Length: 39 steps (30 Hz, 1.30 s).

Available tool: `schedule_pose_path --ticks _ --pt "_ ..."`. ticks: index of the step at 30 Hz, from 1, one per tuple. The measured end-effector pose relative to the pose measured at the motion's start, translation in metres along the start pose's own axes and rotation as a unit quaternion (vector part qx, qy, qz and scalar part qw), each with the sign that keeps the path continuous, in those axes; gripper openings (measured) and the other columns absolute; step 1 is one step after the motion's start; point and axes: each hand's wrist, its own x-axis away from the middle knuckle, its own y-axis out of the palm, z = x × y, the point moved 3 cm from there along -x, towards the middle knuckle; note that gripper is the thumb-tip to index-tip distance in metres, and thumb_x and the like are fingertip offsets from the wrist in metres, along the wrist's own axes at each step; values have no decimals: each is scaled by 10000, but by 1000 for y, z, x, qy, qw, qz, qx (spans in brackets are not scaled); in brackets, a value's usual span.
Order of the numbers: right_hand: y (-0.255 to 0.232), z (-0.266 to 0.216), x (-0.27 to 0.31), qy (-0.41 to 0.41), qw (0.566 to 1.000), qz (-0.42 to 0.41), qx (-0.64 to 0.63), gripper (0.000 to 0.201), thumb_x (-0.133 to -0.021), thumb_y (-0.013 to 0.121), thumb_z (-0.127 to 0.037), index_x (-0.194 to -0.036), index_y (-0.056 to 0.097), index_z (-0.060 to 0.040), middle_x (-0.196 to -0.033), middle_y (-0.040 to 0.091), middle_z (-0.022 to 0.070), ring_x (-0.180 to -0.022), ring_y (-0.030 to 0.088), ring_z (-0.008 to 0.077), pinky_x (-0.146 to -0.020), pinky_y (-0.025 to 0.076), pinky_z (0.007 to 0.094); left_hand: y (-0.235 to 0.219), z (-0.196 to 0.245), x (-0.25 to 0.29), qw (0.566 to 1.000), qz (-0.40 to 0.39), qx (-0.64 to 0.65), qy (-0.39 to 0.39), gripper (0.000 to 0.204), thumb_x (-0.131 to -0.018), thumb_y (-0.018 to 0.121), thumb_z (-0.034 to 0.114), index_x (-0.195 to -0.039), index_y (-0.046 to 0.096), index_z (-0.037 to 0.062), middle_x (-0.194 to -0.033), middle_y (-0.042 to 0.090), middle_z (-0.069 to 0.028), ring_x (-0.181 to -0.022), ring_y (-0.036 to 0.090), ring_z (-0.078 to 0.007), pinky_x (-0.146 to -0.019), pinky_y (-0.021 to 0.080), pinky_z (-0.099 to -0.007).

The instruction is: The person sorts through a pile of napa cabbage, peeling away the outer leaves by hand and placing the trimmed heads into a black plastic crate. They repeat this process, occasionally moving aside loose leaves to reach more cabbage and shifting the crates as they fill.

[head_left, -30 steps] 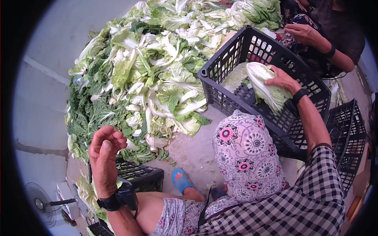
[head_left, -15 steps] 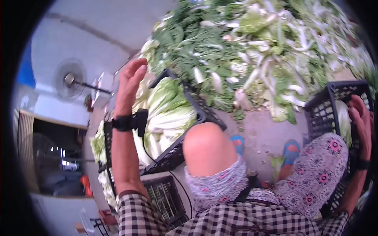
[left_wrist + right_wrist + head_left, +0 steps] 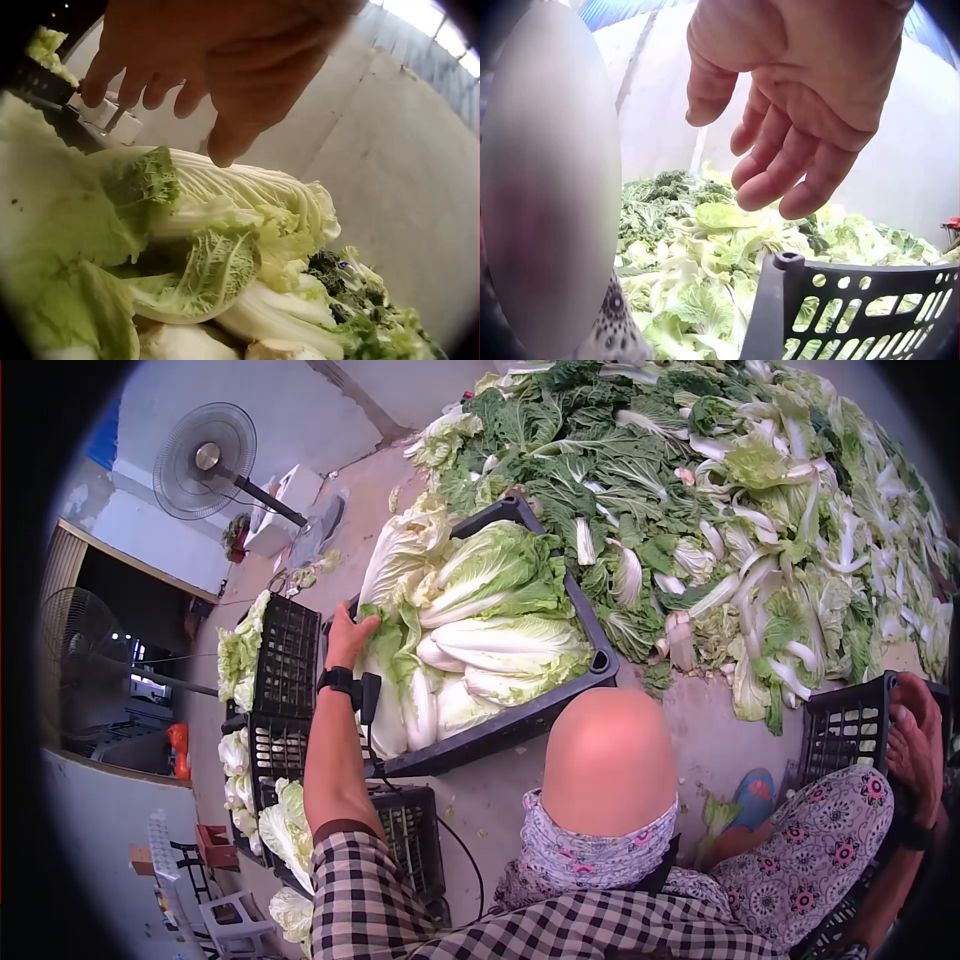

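My left hand (image 3: 348, 638) reaches over the left side of a black plastic crate (image 3: 500, 728) heaped with napa cabbages (image 3: 515, 650). In the left wrist view its spread fingers (image 3: 154, 88) hang above a pale cabbage (image 3: 247, 180), and the thumb tip overlaps that cabbage. Nothing is in its grasp. At the far right, my right hand (image 3: 915, 745) is beside the corner of another black crate (image 3: 848, 694). The right wrist view shows that hand empty, its fingers loosely bent above the crate's rim (image 3: 885, 270).
A large pile of loose cabbage leaves (image 3: 690, 520) covers the floor ahead. Smaller crates (image 3: 285, 660) with cabbages stand left of my arm, beyond a cable (image 3: 470, 850). Farther back is a standing fan (image 3: 207, 457). My bare knee (image 3: 605, 760) rises close to the full crate.
The head view has swung left to the full crate. My right hand has let go of the cabbage it held over the right crate. My left hand has come down to the full crate's side.
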Motion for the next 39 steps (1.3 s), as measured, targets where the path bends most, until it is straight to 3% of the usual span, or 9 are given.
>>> schedule_pose_path --ticks 7,15,21,25,28,29,31,34,39 --pt "13 -12 4 -26 994 3 110 588 -813 662 -386 -1272 458 -79 -1095 516 62 -873 512 107 -552 383 195 3 26 -19 939 -96 325 -63 759 -690 715 239 -1313 384 -43 -1230 532 -151 -1150 484 -221 -969 368 -321" --pt "16 -12 6 -51 991 -6 122 571 -821 653 -347 -1271 456 -55 -1106 535 79 -996 514 146 -728 428 253 13 29 -23 974 -168 35 150 782 -578 791 363 -1183 491 -31 -1074 598 -204 -969 589 -259 -834 456 -342" --pt "28 -38 19 -62 993 5 103 563 -825 620 -345 -1235 471 10 -1091 555 103 -1043 518 174 -920 398 308 0 44 9 1000 -3 -2 6 734 -546 759 316 -1128 491 -40 -977 609 -195 -883 597 -289 -802 459 -364" --pt "5 -12 -1 -70 986 -88 123 506 -844 583 -296 -1217 484 32 -1085 584 137 -1006 560 192 -859 452 312 -11 18 1 977 -32 209 32 457 -699 672 150 -1089 540 -47 -1000 602 -105 -871 559 -205 -787 449 -345" --pt "-4 -9 2 -124 974 -99 158 482 -840 564 -259 -1203 487 49 -1037 620 142 -956 591 203 -838 465 313 -24 -40 -43 925 -76 371 25 551 -749 640 164 -1237 488 -42 -1143 555 -130 -1000 526 -231 -896 409 -344" --pt "-6 -2 1 -132 976 -100 138 475 -840 561 -256 -1198 490 49 -1039 622 156 -948 598 216 -830 469 322 -52 -28 -35 965 -91 246 -15 799 -875 587 296 -1475 62 236 -1292 480 -180 -1140 487 -293 -916 368 -582" --pt "-10 3 4 -125 975 -85 164 464 -840 568 -246 -1191 492 48 -1031 629 155 -943 605 215 -823 471 318 -71 22 6 966 12 253 54 706 -881 550 264 -1466 157 223 -1225 514 -205 -1003 555 -306 -850 416 -545" --pt "-14 9 7 -133 977 -84 141 465 -840 571 -248 -1197 494 39 -1008 637 143 -930 607 210 -810 474 314 -69 15 -2 987 1 149 63 679 -885 533 249 -1462 178 222 -1242 501 -209 -1030 541 -321 -865 406 -552" --pt "-12 30 9 -128 984 -83 96 468 -838 574 -243 -1204 493 38 -988 642 136 -904 609 210 -797 476 314 -35 4 -33 946 -11 -273 175 636 -891 506 226 -1456 214 220 -1269 478 -215 -1074 517 -347 -891 389 -564"
